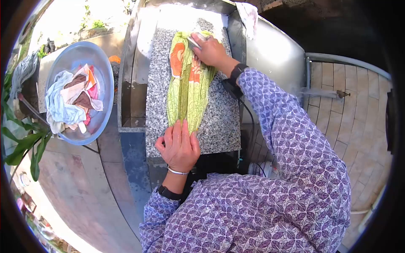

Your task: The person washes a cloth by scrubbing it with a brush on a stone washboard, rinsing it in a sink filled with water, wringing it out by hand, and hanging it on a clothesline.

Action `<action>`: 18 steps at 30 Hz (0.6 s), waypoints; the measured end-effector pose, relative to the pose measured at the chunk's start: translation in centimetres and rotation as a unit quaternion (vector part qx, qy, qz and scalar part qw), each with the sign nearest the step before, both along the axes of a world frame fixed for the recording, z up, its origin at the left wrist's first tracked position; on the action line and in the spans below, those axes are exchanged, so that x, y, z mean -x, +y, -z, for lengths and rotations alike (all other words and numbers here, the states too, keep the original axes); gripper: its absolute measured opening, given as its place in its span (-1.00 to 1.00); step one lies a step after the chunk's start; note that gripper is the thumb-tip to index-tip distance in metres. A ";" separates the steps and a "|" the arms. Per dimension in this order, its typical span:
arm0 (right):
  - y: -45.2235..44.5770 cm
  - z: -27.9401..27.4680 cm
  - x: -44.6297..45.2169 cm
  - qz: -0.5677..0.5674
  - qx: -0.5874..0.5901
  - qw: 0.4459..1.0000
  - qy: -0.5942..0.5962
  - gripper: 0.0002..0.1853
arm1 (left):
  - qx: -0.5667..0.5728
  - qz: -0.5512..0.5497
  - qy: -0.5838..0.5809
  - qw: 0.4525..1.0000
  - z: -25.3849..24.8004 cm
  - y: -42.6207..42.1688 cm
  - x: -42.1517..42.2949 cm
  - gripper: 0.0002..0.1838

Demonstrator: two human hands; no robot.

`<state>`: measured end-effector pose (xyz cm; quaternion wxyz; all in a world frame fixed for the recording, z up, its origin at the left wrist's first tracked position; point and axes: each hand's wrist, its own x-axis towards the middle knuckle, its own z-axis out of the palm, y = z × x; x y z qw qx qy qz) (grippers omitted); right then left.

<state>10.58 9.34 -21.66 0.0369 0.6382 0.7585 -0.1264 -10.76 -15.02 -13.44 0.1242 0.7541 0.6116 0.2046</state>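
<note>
A wet yellow-green cloth (188, 95) with orange patches and a line pattern lies lengthwise, bunched in folds, on a speckled granite slab (221, 126). At its far end, my right hand (209, 51) is closed around a pale bar (195, 40) that looks like soap and presses it on the fabric. The bar is partly hidden by my fingers. My left hand (180, 147) holds the near end of the cloth against the slab, fingertips on the gathered fabric; its palm side is hidden.
Left of the slab stands a translucent blue basin (107, 105) with several crumpled clothes (69, 101). A metal-edged trough (133, 97) frames the slab. A rag (248, 19) hangs over the far right corner. At right, a tap (342, 94) juts out above tiles; leaves (25, 147) reach in at left.
</note>
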 end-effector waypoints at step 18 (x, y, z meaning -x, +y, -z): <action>-4.6 -5.7 2.0 -0.048 0.072 0.993 0.084 -0.46 | 0.020 -0.006 -0.006 1.000 -0.5 0.3 -0.2 -0.63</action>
